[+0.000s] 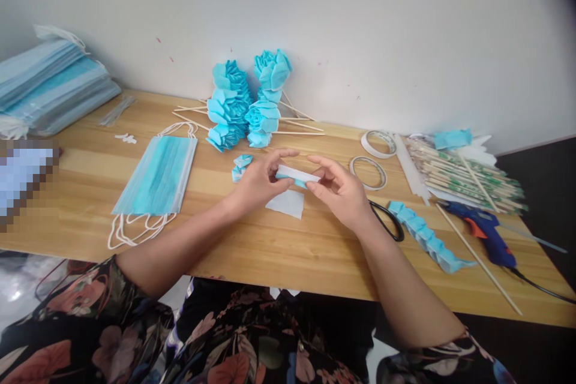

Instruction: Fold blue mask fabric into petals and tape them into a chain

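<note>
Left hand [257,183] and right hand [344,191] each pinch one end of the folded cloth strip [296,174] between thumb and fingers, above the desk [270,255]; likely light, soft and easily creased, it suits a gentle hold at both ends.

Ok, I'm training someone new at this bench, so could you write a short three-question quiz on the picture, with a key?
1. True or false: the glue gun lies on the right-hand part of the table.

2. What do the left hand and right hand hold between them?
A) a wooden stick
B) a folded white-and-blue strip
C) a mask with loops

3. Count them: how many tape rolls lie on the table?

Key: 1. True. 2. B. 3. Two.
</note>
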The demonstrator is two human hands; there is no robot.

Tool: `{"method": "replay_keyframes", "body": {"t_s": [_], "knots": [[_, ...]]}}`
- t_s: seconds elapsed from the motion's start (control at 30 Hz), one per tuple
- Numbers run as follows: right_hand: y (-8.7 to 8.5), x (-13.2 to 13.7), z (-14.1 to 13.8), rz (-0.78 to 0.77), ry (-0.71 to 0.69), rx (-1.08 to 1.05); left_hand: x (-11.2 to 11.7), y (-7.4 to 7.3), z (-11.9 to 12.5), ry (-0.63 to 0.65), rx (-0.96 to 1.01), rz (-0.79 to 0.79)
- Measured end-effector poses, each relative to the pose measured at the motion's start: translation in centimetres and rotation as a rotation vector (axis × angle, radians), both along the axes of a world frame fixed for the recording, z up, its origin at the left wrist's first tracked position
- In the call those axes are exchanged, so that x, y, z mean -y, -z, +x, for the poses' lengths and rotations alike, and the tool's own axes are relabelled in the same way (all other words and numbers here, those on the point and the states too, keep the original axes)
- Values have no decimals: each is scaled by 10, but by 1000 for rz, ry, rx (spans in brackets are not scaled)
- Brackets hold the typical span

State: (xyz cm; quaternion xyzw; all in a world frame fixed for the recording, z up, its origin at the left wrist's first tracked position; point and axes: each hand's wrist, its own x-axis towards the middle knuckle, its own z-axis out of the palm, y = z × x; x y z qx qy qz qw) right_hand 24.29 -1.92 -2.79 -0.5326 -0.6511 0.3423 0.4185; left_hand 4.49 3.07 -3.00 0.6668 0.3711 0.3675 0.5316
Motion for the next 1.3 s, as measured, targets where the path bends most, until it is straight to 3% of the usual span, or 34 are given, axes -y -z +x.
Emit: {"method": "replay_keyframes", "body": {"t_s": [0.27, 0.4, 0.63, 0.73, 0.97, 1.3], "knots": [[-3, -1, -1, -51, -40, 90, -1, -1, 2, -66, 265, -84], [0, -2, -2, -68, -54, 44, 0, -5, 3, -31, 320, -139], [1, -2, -4, -86, -53, -91, 6, -7, 2, 83, 28, -196], [3, -2, -5, -105, -80, -132, 6, -6, 1, 29, -75, -164], [3, -1, -6, -117, -115, -150, 6, -3, 3, -37, -113, -141], [0, 0, -3, 28, 71, -51, 1, -2, -1, -34, -34, -229]]}}
